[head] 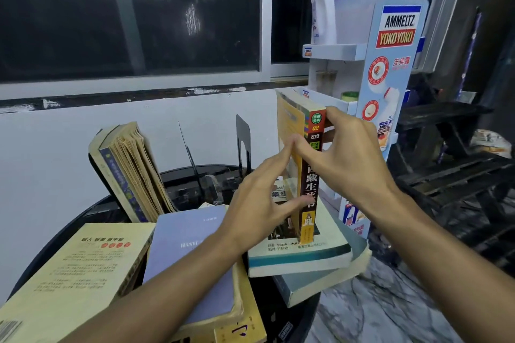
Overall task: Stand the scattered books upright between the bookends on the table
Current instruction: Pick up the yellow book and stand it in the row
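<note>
From the head view, my right hand (pixel 348 156) pinches a yellow-covered paperback with a dark brown spine (pixel 306 170). My thumb is on its left cover and my fingers are curled over the right cover near the top. My left hand (pixel 259 203) holds nothing. Its fingers are spread and nearly straight, and the index fingertip touches the same left cover just beside my right thumb.

The paperback stands on its bottom edge on a white softcover book with a teal band (pixel 301 256). That book lies flat on a grey-green book (pixel 328 284) that overhangs the right side of the round black table (pixel 181 192). The paperback's long axis is upright, tipped slightly, with the spine facing me.

The slot it should go into lies left of it and farther from me. A black sheet-metal bookend (pixel 243 142) stands just behind my left hand. Beyond it a thick old book with browned, fanned pages (pixel 131 172) leans at the far left. A thin black upright (pixel 189 153) stands between them, seen edge-on; I cannot tell whether it is another bookend.

I judge my right hand should carry the paperback left and away, keeping it vertical, while my left hand steadies it. A lavender softcover book (pixel 189 245) and a cream paperback with black print (pixel 72 267) lie flat near me, not yet stood up.
</note>
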`<state>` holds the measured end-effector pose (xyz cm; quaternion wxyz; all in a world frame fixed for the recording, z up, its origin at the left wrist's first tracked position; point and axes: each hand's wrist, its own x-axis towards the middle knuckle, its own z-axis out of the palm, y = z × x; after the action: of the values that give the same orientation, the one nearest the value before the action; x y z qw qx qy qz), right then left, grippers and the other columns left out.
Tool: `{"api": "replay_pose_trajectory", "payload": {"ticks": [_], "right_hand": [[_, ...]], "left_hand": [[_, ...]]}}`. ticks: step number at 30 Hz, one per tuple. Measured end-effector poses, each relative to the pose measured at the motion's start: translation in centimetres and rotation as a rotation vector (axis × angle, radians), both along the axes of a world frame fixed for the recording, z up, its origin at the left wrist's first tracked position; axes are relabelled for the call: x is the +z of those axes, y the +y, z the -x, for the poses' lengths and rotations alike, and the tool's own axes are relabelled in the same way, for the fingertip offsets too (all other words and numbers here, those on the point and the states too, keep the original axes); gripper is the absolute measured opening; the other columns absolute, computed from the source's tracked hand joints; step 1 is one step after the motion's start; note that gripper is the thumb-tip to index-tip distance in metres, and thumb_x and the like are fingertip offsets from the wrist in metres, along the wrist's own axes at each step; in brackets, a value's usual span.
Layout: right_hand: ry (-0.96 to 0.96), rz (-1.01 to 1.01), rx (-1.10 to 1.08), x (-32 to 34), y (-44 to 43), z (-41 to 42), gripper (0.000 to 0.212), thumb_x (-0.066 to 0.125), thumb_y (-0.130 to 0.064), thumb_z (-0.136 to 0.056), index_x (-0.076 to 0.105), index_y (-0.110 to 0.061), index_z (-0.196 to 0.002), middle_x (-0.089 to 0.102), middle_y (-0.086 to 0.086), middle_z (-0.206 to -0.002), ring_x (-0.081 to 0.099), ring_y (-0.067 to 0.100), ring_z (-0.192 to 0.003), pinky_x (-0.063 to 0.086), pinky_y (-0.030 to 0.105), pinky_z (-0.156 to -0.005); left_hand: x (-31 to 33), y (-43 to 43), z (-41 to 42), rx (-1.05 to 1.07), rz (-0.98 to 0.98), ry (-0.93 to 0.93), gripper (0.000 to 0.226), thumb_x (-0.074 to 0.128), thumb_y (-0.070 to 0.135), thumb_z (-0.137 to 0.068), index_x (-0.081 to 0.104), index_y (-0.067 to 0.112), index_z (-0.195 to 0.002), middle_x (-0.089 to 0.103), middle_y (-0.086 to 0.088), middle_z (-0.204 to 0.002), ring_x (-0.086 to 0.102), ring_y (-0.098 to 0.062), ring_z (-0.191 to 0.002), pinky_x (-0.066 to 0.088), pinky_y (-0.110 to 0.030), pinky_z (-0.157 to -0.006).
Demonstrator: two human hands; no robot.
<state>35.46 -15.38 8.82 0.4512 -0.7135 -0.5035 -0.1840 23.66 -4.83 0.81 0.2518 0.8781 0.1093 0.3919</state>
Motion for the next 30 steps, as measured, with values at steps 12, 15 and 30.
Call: {"api": "replay_pose_trajectory", "payload": {"ticks": [12, 15, 30], "right_hand": [[0.003, -0.133, 0.033, 1.8, 0.2, 1.3, 0.016, 0.071, -0.031, -0.092, 0.070, -0.020, -0.104, 0.064, -0.016, -0.086, 0.065, 0.002, -0.072, 0.061, 0.026, -0.068], [0.012, -0.131, 0.073, 2.3, 0.8, 2.4, 0.019, 0.070, -0.034, -0.092, 0.069, -0.020, -0.105, 0.062, -0.017, -0.087, 0.059, -0.006, -0.067, 0.051, 0.010, -0.064], [0.043, -0.175, 0.282, 4.1, 8.1, 10.2, 0.022, 0.069, -0.034, -0.093, 0.070, -0.018, -0.108, 0.073, -0.010, -0.099, 0.068, 0.001, -0.080, 0.057, 0.013, -0.068]], "left_hand": [[1.1, 4.4, 3.7, 0.116, -0.015, 0.103, 0.099, 0.075, 0.059, -0.079, 0.015, 0.051, -0.156, 0.045, 0.020, -0.152, 0.049, 0.003, -0.129, 0.047, -0.042, -0.110], [1.6, 6.2, 5.6, 0.211, -0.055, 0.107, 0.092, 0.074, 0.054, -0.083, 0.021, 0.045, -0.157, 0.049, 0.015, -0.149, 0.050, -0.001, -0.129, 0.046, -0.037, -0.110], [3.8, 15.1, 15.4, 0.668, -0.220, 0.194, 0.063, 0.073, 0.036, -0.090, 0.048, 0.027, -0.146, 0.054, 0.006, -0.145, 0.041, -0.017, -0.139, 0.042, -0.045, -0.109]]}}
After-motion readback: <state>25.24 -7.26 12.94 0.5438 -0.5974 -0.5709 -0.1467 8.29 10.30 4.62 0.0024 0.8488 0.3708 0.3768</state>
